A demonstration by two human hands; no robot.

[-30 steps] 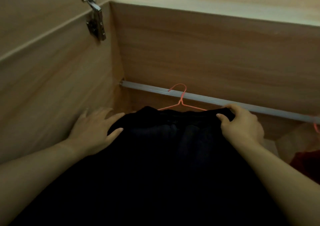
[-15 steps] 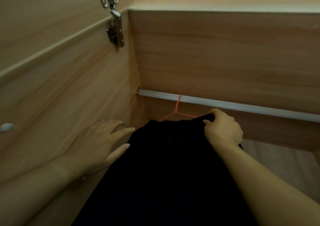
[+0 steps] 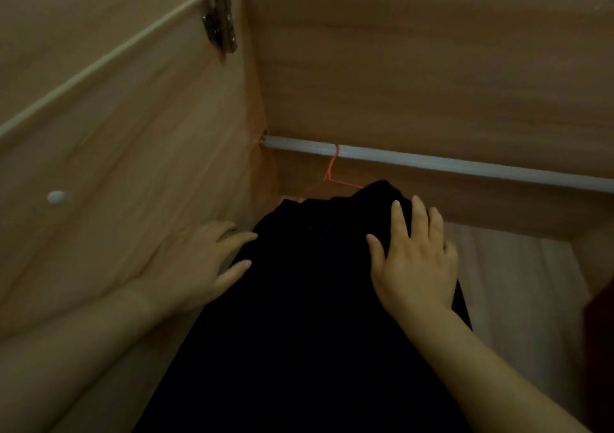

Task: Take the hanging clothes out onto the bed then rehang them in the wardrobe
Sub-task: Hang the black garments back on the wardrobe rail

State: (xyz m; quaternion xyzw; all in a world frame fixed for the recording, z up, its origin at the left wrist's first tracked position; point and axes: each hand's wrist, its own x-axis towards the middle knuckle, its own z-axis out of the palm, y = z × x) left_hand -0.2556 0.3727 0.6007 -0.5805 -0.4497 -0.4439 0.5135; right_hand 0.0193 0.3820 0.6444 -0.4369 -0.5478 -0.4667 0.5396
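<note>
Hanging at the left end of the wardrobe, the black garment (image 3: 315, 299) sits on an orange wire hanger (image 3: 333, 170) whose hook is over the pale rail (image 3: 465, 166), close to where the rail meets the side panel (image 3: 133, 166). Obstructions: the side panel stands just beside the garment's left edge, and the left hand (image 3: 196, 263) occupies the narrow gap between the two. A metal hinge (image 3: 221, 27) is fixed high on that panel, at its front edge, and a small white stud (image 3: 56, 197) sits further left. A dark red item (image 3: 601, 333) shows at the right frame edge, well apart from the black garment; what it is cannot be told. Materials: panels are light wood-grain laminate, flat and matte; the rail is a smooth straight bar; the hanger is thin bent wire; the fabric is dull, dark and shows almost no fold detail in this light. Left hand: fingers extended and loose, thumb and forefinger tips touching the fabric's left edge, holding nothing. Right hand (image 3: 415, 259): flat, fingers spread and straight, palm laid on the garment's upper right shoulder, nothing pinched. Clearance: the rail to the right of the hook runs bare to the frame edge, with the back panel (image 3: 432, 66) behind it.
</note>
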